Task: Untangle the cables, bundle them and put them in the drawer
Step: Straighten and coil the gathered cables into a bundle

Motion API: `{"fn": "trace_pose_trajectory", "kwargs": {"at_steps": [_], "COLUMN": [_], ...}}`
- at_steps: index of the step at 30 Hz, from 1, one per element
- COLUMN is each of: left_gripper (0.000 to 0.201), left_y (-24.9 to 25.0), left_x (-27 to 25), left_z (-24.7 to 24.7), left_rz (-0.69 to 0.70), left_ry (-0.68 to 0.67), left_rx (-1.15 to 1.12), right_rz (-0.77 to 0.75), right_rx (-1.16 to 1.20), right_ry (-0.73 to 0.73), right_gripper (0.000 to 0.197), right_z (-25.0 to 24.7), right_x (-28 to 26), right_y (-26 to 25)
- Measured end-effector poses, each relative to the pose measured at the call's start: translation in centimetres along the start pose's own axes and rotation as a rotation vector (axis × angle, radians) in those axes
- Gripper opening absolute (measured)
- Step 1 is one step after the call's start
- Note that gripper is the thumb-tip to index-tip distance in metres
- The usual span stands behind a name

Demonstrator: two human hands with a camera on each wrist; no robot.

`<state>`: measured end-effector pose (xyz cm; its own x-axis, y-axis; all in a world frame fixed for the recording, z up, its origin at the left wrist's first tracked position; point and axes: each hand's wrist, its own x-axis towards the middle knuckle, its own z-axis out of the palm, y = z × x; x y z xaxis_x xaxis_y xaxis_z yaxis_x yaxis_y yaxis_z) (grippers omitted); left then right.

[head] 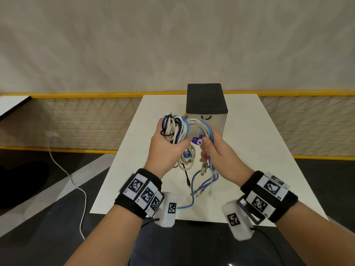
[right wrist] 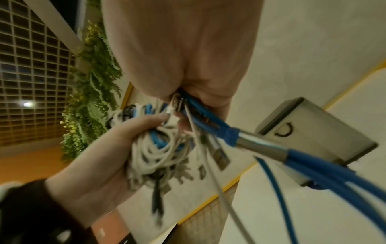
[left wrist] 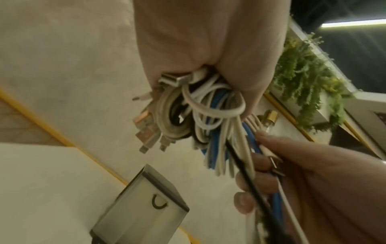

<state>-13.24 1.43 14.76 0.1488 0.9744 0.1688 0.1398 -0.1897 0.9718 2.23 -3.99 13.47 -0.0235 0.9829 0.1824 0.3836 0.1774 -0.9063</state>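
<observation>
A: Nearest the viewer, which hand holds what?

B: Left hand (head: 166, 148), fingers curled around a coiled bundle of white, blue and black cables (head: 175, 130), held above the table (head: 265, 150). Right hand (head: 219, 152), fingers closed on the loose blue and white strands (head: 208, 131); their plugs hang down toward the tabletop.

A: And farther back?

B: Small drawer box (head: 208, 104), black top, drawer shut, just behind the cables. Beyond it, a yellow mesh fence (head: 92, 120).
</observation>
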Motion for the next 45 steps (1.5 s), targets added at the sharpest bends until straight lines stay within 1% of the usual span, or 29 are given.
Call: {"fn": "trace_pose_trajectory", "kwargs": {"at_steps": [2, 4, 6, 8, 10, 12, 14, 16, 17, 18, 20, 22, 25, 28, 29, 30, 32, 33, 34, 35, 36, 37, 38, 39, 40, 41, 42, 43, 45], "left_gripper": [0.059, 0.065, 0.074, 0.081, 0.084, 0.078, 0.053, 0.025, 0.018, 0.016, 0.017, 0.021, 0.026, 0.021, 0.021, 0.022, 0.029, 0.033, 0.037, 0.040, 0.044, 0.049, 0.053, 0.056, 0.060, 0.064, 0.067, 0.068, 0.063], "left_y": [-0.2, -0.4, -0.5, -0.8, -0.8, -0.8, -0.9, -1.1, -1.1, -1.1, -0.8, -0.5, -0.2, 0.0, 0.1, 0.2, 0.4, 0.6, 0.7, 0.9, 1.0, 1.0, 1.0, 1.0, 1.0, 1.0, 0.9, 0.7, 0.2], "left_x": [0.1, 0.2, 0.2, 0.4, 0.5, 0.6, 0.2, 0.1, 0.1, 0.1, 0.3, 0.4, 0.3, 0.5, 0.7, 1.0, 1.5, 1.7, 2.0, 2.1, 2.3, 2.4, 2.5, 2.5, 2.4, 2.2, 1.9, 1.6, 0.9], "left_z": [0.3, 0.6, 1.0, 1.5, 1.8, 1.8, 1.8, 1.8, 1.8, 1.8, 1.8, 2.0, 2.3, 1.8, 1.4, 1.0, 0.2, -0.1, -0.3, -0.4, -0.4, -0.3, 0.0, 0.4, 0.8, 1.2, 1.6, 1.9, 2.2], "left_rz": [-0.040, -0.071, -0.101, -0.125, -0.144, -0.187, -0.227, -0.256, -0.261, -0.265, -0.271, -0.245, -0.191, -0.184, -0.184, -0.183, -0.175, -0.163, -0.143, -0.121, -0.098, -0.083, -0.074, -0.066, -0.057, -0.052, -0.050, -0.047, -0.043], "left_ry": [0.010, 0.011, 0.005, -0.003, 0.009, 0.040, 0.104, 0.149, 0.162, 0.172, 0.184, 0.181, 0.158, 0.214, 0.242, 0.268, 0.326, 0.358, 0.388, 0.414, 0.437, 0.458, 0.472, 0.475, 0.466, 0.449, 0.431, 0.410, 0.356], "left_rx": [-0.073, -0.133, -0.185, -0.210, -0.235, -0.304, -0.358, -0.374, -0.367, -0.358, -0.353, -0.327, -0.271, -0.285, -0.309, -0.338, -0.386, -0.400, -0.406, -0.405, -0.405, -0.407, -0.410, -0.405, -0.394, -0.379, -0.365, -0.350, -0.314], "right_rz": [-0.022, -0.050, -0.088, -0.077, -0.074, -0.089, -0.081, -0.048, -0.026, -0.001, 0.056, 0.057, 0.045, 0.200, 0.214, 0.196, 0.154, 0.126, 0.082, 0.036, 0.022, 0.055, 0.151, 0.321, 0.500, 0.644, 0.724, 0.753, 0.759], "right_rx": [-0.006, -0.041, -0.177, -0.263, -0.283, -0.316, -0.381, -0.385, -0.341, -0.250, -0.014, 0.125, 0.248, 0.360, 0.335, 0.236, -0.063, -0.197, -0.269, -0.264, -0.208, -0.118, -0.005, 0.138, 0.327, 0.537, 0.751, 0.951, 1.191], "right_ry": [-0.008, -0.020, -0.027, -0.074, -0.121, -0.185, -0.275, -0.364, -0.394, -0.412, -0.427, -0.429, -0.399, -0.253, -0.225, -0.224, -0.235, -0.185, -0.097, 0.031, 0.131, 0.160, 0.119, 0.013, -0.093, -0.155, -0.158, -0.113, 0.019], "right_gripper": [0.043, 0.034, 0.021, 0.020, 0.018, 0.010, 0.011, 0.022, 0.030, 0.040, 0.069, 0.093, 0.109, 0.123, 0.120, 0.113, 0.092, 0.083, 0.071, 0.052, 0.028, 0.023, 0.041, 0.058, 0.070, 0.076, 0.074, 0.068, 0.051], "right_z": [0.7, 1.1, 1.4, 1.7, 1.5, 0.9, 0.2, -0.5, -0.9, -1.2, -1.5, -1.1, 0.0, -0.3, -0.4, -0.3, 0.0, 0.3, 0.6, 0.8, 0.9, 1.1, 1.4, 1.7, 1.9, 2.1, 2.4, 2.6, 2.5], "right_x": [0.2, 0.3, 0.6, 1.0, 1.3, 1.6, 1.9, 2.2, 2.3, 2.2, 1.7, 1.0, 0.4, -0.3, -0.7, -1.1, -2.0, -2.4, -2.7, -2.8, -2.9, -2.7, -2.3, -1.9, -1.2, -0.5, 0.2, 1.0, 2.3], "right_y": [-0.7, -0.8, -0.4, 0.0, -0.2, -0.8, -1.2, -1.3, -1.1, -0.7, 0.0, 1.0, 2.1, 3.1, 3.4, 3.7, 4.2, 4.7, 4.8, 4.6, 3.9, 3.3, 2.4, 1.7, 1.2, 0.9, 0.9, 1.1, 1.5]}}
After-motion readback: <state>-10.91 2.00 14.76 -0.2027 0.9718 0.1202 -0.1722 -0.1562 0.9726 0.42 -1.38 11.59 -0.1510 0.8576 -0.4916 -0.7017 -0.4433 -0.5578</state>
